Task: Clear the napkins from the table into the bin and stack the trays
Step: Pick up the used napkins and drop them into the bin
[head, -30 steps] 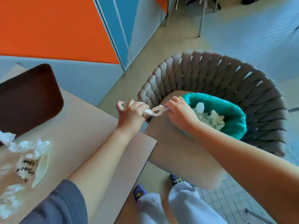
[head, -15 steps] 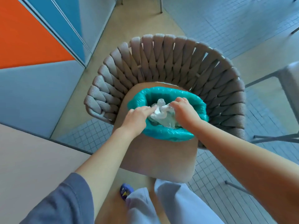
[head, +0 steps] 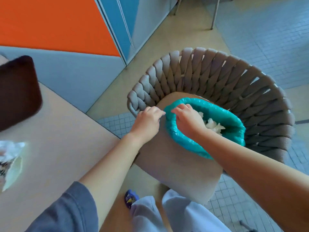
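Observation:
A bin with a teal liner stands on a chair seat, with crumpled white napkins inside. My right hand hangs over the bin's near rim, fingers loosely curled down, with nothing in it. My left hand is just left of the rim, empty, its fingertips close to the liner. More crumpled napkins lie at the left edge of the beige table. A dark brown tray sits at the table's far left.
The woven grey chair holding the bin stands right beside the table's corner. My legs and a blue shoe are below. An orange and blue wall runs behind, and chair legs stand farther back on the tiled floor.
The napkin that both hands held over the bin has been let go into it. My hands have drawn back to the bin's near rim, and the view has swung left onto the table.

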Demonstrator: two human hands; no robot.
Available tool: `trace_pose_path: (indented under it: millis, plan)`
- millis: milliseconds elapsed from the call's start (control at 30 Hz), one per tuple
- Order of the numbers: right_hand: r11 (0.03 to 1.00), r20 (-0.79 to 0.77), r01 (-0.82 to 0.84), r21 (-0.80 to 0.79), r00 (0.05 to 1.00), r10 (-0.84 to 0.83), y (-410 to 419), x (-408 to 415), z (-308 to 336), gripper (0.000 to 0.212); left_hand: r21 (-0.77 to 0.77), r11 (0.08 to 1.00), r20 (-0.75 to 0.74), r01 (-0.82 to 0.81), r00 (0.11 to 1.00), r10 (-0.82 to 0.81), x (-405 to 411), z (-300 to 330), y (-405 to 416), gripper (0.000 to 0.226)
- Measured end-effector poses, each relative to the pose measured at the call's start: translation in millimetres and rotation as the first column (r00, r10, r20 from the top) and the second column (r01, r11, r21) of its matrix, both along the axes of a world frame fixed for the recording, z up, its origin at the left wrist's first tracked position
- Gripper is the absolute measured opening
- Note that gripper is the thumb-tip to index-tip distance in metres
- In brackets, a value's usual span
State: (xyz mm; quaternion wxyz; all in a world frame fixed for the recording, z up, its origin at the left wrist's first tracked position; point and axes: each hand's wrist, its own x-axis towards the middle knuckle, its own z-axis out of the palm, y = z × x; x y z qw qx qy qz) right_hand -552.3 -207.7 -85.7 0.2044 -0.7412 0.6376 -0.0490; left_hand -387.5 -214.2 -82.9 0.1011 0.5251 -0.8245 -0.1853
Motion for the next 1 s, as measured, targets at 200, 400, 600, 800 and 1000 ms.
trace_pose_path:
  millis: [200, 400, 600, 800, 1000]
  plan:
    - [0.979, 0.047, -0.192, -0.064, 0.980, 0.195, -10, 86, 28, 0.030, -0.078, 0.977, -0.034, -0.197, 0.980, 0.195, 85, 34, 25, 0.036]
    - [0.931, 0.098, -0.347, -0.110, 0.929, 0.358, 4, 180, 52, 0.032, -0.135, 0.900, 0.005, -0.415, 0.908, 0.420, 178, 54, 68, 0.035]
    - [0.869, 0.105, -0.481, -0.114, 0.864, 0.492, 25, 264, 66, 0.046, -0.157, 0.814, 0.043, -0.560, 0.819, 0.572, 264, 59, 117, 0.033]
    - [0.824, 0.089, -0.555, -0.111, 0.821, 0.564, 42, 347, 67, 0.046, -0.187, 0.724, 0.056, -0.664, 0.728, 0.683, 339, 60, 155, 0.038]
    - [0.792, 0.132, -0.600, -0.111, 0.781, 0.610, 51, 419, 56, 0.056, -0.104, 0.711, 0.061, -0.695, 0.709, 0.702, 391, 39, 172, 0.049]
